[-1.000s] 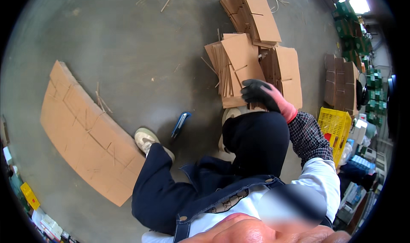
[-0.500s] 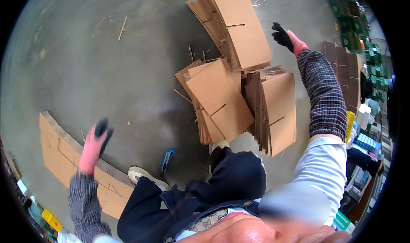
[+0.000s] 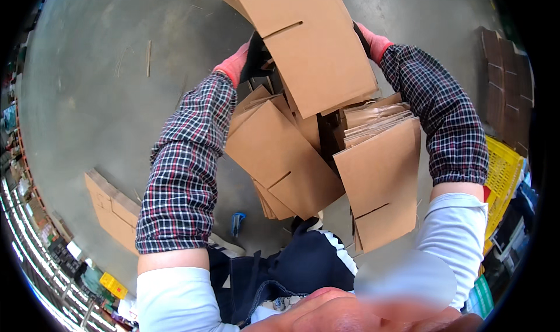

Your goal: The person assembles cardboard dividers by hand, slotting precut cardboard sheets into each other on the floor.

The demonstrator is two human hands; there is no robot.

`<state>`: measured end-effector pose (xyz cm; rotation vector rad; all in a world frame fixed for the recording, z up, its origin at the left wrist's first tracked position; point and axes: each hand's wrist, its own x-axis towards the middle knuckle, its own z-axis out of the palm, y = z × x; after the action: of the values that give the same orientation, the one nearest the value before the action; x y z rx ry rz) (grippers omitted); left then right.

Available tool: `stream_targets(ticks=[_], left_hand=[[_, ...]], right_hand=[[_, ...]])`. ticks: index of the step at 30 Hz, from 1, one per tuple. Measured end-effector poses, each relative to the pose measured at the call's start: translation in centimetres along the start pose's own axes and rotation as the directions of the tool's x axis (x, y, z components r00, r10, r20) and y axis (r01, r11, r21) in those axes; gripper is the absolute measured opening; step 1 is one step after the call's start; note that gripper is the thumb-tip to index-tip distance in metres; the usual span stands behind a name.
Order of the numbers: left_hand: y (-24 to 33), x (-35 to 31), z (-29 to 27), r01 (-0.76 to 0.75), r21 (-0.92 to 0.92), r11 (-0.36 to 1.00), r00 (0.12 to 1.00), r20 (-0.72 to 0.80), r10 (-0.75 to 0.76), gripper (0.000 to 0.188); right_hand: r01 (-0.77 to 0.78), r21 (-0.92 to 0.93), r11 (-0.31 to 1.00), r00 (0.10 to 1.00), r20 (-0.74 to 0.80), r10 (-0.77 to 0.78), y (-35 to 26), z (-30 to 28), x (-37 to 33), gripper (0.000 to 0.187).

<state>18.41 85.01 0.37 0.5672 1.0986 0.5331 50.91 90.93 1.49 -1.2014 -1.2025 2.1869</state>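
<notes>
A tall stack of flat brown cardboard sheets (image 3: 318,52) with slots cut into them stands ahead of me. My left hand (image 3: 249,61), in a pink and black glove, is closed at the stack's left edge. At the right edge my right hand (image 3: 373,40), gloved alike, grips too; its fingertips are partly hidden behind the sheets. Nearer to me, a second pile of cardboard sheets (image 3: 280,157) leans at the left, fanned out. Beside it on the right is another upright pile of cardboard sheets (image 3: 382,174).
A blue utility knife (image 3: 237,224) lies on the grey floor near my shoe. At the left is a low cardboard stack (image 3: 111,206). On the right are a yellow plastic crate (image 3: 501,171) and more folded cardboard (image 3: 506,90). A thin strip (image 3: 149,58) lies at the far left.
Both hands, apart and empty before, have come in to the far stack's two sides and taken hold. That stack now looks larger and closer, and my view has shifted.
</notes>
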Motion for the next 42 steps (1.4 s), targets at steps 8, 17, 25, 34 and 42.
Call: stream_targets(ticks=[8,17,25,34,42], left_hand=[[1.7,2.3,0.1,-0.117,0.005,0.993,0.991,-0.068,0.117,0.066],[0.1,-0.3,-3.6,-0.207,-0.071,0.976,0.970,-0.144,0.196,0.067],[-0.9,-0.3,-3.3,-0.226,-0.101,0.969,0.965,-0.159,0.209,0.068],[-0.5,-0.2,-3.4,-0.238,-0.116,0.964,0.959,-0.185,0.214,0.070],[-0.5,-2.1,-4.2,-0.195,-0.094,0.976,0.955,-0.244,0.167,0.071]], right_hand=[[0.228,-0.754,0.616,0.968,0.106,-0.228,-4.4,1.2,4.9,0.042],[0.176,-0.763,0.622,0.983,0.097,-0.158,-5.9,3.7,8.4,0.043],[0.143,-0.742,0.655,0.989,0.083,-0.121,-5.3,4.4,8.6,0.045],[0.127,-0.729,0.672,0.992,0.096,-0.083,-5.7,4.7,9.7,0.046],[0.166,-0.611,0.774,0.985,0.147,-0.094,-3.7,5.7,10.4,0.047]])
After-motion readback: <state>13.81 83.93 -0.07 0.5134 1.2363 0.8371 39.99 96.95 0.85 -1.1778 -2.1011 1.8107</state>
